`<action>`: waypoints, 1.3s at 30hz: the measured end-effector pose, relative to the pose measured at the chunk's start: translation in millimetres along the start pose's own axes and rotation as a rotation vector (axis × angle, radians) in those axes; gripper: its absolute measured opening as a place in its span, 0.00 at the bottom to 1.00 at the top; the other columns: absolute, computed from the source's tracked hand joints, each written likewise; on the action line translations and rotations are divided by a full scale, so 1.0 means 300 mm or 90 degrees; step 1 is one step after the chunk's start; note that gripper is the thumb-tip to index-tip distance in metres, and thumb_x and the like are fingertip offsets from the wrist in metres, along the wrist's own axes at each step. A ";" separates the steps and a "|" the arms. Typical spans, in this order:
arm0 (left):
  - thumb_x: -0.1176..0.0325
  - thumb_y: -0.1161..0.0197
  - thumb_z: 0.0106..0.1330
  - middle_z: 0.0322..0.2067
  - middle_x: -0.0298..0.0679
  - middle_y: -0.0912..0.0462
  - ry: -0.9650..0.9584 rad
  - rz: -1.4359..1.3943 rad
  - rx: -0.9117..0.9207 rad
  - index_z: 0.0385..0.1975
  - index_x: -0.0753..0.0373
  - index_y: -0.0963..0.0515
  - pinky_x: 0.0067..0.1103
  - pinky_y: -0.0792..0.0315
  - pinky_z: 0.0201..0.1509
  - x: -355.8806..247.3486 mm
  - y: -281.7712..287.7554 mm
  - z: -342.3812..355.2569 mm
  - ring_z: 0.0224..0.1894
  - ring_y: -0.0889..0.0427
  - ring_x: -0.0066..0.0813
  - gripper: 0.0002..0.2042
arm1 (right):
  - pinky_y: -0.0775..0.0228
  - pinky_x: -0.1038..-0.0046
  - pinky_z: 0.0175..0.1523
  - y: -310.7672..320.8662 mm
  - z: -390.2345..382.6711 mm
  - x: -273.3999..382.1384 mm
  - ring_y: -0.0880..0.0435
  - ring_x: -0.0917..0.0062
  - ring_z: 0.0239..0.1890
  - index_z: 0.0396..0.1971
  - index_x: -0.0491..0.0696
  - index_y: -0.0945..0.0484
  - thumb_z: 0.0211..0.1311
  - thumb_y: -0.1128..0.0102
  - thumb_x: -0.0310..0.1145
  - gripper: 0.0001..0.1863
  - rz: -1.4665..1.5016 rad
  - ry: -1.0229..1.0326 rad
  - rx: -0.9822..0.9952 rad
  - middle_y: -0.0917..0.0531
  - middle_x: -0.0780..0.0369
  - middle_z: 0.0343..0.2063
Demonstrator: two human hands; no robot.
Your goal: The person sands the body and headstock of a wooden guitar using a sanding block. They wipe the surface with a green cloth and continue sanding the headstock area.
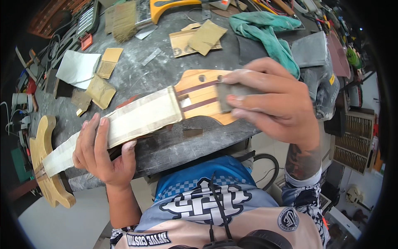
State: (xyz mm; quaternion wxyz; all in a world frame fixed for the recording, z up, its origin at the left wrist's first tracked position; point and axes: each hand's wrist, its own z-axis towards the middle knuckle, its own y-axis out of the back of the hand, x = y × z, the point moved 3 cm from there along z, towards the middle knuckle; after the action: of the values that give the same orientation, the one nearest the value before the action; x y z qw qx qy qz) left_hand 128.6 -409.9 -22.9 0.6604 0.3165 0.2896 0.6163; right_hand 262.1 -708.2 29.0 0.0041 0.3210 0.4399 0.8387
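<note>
A wooden electric guitar lies slantwise across the bench, its pale body at the left edge. White masking paper covers the neck. The bare headstock, striped with dark wood and drilled with holes, points right. My left hand wraps round the covered neck, fingers on top and thumb at the near side. With bent fingers, my right hand presses a grey piece of sandpaper flat on the headstock's end. Whether a block backs the sandpaper is hidden by the fingers.
Worn sandpaper pieces and a white sheet lie on the dusty dark bench. A wide brush is at the back. A green cloth lies beyond my right hand. The bench's near edge runs below the neck.
</note>
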 end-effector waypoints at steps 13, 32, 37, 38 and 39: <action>0.44 0.43 0.74 0.55 0.45 0.15 -0.015 0.005 -0.016 0.57 0.62 0.19 0.32 0.41 0.68 -0.001 -0.007 -0.002 0.60 0.20 0.44 0.27 | 0.21 0.67 0.47 0.004 0.003 -0.004 0.16 0.59 0.46 0.35 0.44 0.13 0.42 0.21 0.24 0.15 0.017 0.033 -0.008 0.11 0.55 0.47; 0.45 0.44 0.75 0.55 0.44 0.15 -0.031 0.010 -0.021 0.57 0.62 0.20 0.32 0.40 0.67 0.000 -0.010 0.002 0.59 0.19 0.44 0.26 | 0.21 0.66 0.48 -0.008 0.008 0.005 0.16 0.58 0.46 0.35 0.44 0.12 0.44 0.22 0.25 0.15 0.001 0.030 -0.031 0.11 0.55 0.46; 0.45 0.44 0.75 0.55 0.45 0.15 -0.018 0.009 -0.006 0.57 0.62 0.20 0.32 0.40 0.67 -0.010 -0.003 0.003 0.60 0.19 0.44 0.26 | 0.20 0.66 0.48 0.076 -0.058 -0.042 0.16 0.59 0.45 0.35 0.44 0.13 0.43 0.21 0.26 0.15 -0.081 -0.030 0.007 0.11 0.56 0.46; 0.45 0.44 0.75 0.55 0.45 0.15 -0.017 0.008 -0.011 0.57 0.62 0.20 0.32 0.40 0.68 -0.008 -0.002 0.000 0.60 0.19 0.44 0.26 | 0.20 0.66 0.48 0.066 -0.061 -0.045 0.15 0.59 0.45 0.35 0.44 0.13 0.43 0.21 0.26 0.15 -0.056 -0.007 0.004 0.11 0.56 0.47; 0.45 0.44 0.75 0.55 0.45 0.15 -0.023 0.004 -0.016 0.57 0.62 0.20 0.32 0.40 0.68 -0.004 -0.006 0.002 0.60 0.19 0.44 0.26 | 0.20 0.66 0.48 0.041 -0.041 -0.030 0.15 0.59 0.45 0.35 0.44 0.13 0.43 0.21 0.26 0.16 -0.032 0.010 -0.004 0.11 0.56 0.47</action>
State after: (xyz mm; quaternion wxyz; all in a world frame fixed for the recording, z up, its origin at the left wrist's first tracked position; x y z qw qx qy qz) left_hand 129.9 -411.2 -23.9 0.6677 0.3203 0.2689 0.6159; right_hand 266.0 -727.3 28.2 0.0225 0.3033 0.4455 0.8421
